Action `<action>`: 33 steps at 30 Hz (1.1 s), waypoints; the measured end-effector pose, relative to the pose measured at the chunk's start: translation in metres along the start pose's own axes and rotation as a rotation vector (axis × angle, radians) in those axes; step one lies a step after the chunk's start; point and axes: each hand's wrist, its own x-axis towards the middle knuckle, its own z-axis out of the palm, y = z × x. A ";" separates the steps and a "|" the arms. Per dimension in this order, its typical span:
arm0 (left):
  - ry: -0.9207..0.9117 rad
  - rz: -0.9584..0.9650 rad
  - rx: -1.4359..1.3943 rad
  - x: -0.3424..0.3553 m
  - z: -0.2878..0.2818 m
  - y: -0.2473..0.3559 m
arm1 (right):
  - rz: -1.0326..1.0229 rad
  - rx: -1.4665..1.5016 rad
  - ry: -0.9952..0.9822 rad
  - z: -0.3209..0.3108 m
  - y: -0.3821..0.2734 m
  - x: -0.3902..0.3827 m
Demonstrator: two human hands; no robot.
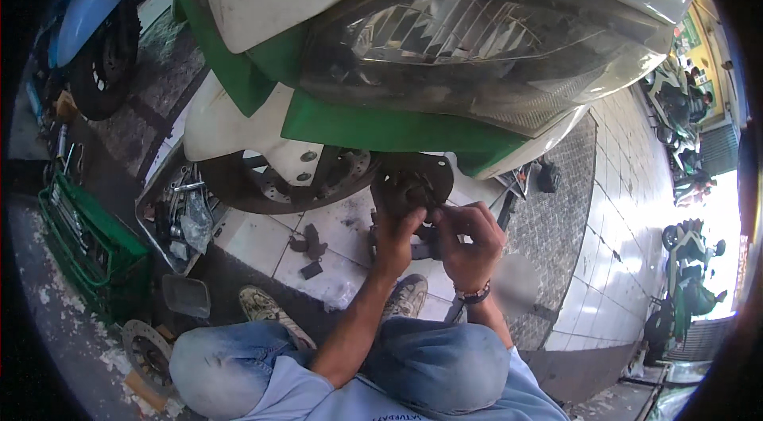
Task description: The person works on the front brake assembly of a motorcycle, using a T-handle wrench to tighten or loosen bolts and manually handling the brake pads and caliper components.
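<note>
In front of me stands a white and green scooter, its clear headlight (445,40) above my hands and its front wheel (238,192) turned to the left. My left hand (395,242) is closed on the lower edge of a dark, rounded metal part (413,183) below the green panel (381,127). Close beside it, my right hand (473,245) has thumb and fingertips pinched together against the same part. Whatever is in that pinch is too small to name. Several dark loose pieces (310,240) and a small dark block (311,270) lie on the white tiles (274,242).
To the left are a metal tray (141,206) of tools, a green toolbox (95,262), a shallow pan (187,295) and a loose brake disc (149,349). A blue scooter (95,12) stands behind them. Grey matting (552,246) covers the floor at right; several motorbikes (687,278) stand beyond.
</note>
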 end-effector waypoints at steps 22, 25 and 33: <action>0.063 0.127 0.135 0.000 0.001 -0.005 | 0.091 0.126 0.031 0.020 0.009 0.000; 0.015 0.156 0.132 0.001 0.002 0.002 | 0.045 0.158 0.037 0.022 0.015 -0.002; -0.020 0.433 0.704 0.001 -0.029 -0.008 | 0.458 0.316 -0.046 0.035 0.131 0.006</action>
